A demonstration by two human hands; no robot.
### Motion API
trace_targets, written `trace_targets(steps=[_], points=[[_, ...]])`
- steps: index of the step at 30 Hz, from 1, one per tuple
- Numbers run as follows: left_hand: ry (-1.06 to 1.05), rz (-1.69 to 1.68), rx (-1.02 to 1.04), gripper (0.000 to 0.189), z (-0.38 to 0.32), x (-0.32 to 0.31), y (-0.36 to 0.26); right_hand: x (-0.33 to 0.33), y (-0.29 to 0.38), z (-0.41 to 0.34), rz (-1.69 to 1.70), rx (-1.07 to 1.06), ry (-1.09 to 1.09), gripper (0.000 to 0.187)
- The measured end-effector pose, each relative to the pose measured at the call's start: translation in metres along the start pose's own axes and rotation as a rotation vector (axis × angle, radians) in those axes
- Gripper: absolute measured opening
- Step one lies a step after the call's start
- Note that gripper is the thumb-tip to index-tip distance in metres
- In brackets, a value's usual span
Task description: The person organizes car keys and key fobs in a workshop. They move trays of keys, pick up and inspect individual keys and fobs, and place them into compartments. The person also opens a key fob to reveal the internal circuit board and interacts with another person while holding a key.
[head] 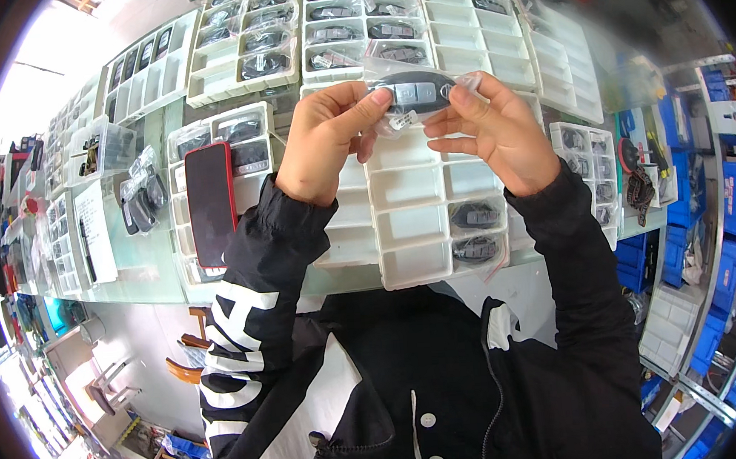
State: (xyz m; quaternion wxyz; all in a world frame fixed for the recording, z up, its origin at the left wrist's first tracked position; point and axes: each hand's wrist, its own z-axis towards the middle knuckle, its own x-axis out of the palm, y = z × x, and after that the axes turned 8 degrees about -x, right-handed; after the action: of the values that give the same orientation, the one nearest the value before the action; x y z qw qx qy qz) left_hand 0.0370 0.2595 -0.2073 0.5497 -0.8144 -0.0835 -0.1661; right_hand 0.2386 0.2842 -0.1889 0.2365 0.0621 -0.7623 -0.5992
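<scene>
A black car key fob with grey buttons, in a clear plastic bag, is held level between my two hands above the trays. My left hand pinches its left end, thumb on top. At its right end, my right hand grips the bag and fob between thumb and index finger, the other fingers spread. A small white label with print shows through the bag's lower edge. Below the hands lies a white compartment tray, with bagged key fobs in two of its right-hand compartments.
More white trays of bagged fobs line the far side of the glass table. A smartphone with a red edge rests on a tray at left. Beyond it are loose bagged fobs, a paper and a pen. Blue bins stand on shelving at right.
</scene>
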Motion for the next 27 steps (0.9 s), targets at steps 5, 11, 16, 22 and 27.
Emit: trace_targets(steps=[5,11,16,22,27], points=[[0.023,0.029,-0.053,0.023,-0.002,-0.002,0.005,-0.003,-0.006,0.000,-0.010,-0.080,0.006,0.020],[-0.010,0.197,0.029,0.023,0.008,-0.018,0.017,-0.006,-0.018,0.011,-0.169,-0.090,-0.044,0.021],[-0.058,0.359,0.223,0.040,0.021,-0.031,0.036,-0.015,-0.033,0.032,-0.166,0.048,-0.103,0.026],[-0.224,0.712,0.301,0.036,0.030,-0.037,0.051,-0.025,-0.050,0.039,-0.469,-0.112,-0.166,0.020],[-0.276,0.827,0.443,0.028,0.028,-0.039,0.055,-0.028,-0.056,0.042,-0.706,-0.232,-0.111,0.018]])
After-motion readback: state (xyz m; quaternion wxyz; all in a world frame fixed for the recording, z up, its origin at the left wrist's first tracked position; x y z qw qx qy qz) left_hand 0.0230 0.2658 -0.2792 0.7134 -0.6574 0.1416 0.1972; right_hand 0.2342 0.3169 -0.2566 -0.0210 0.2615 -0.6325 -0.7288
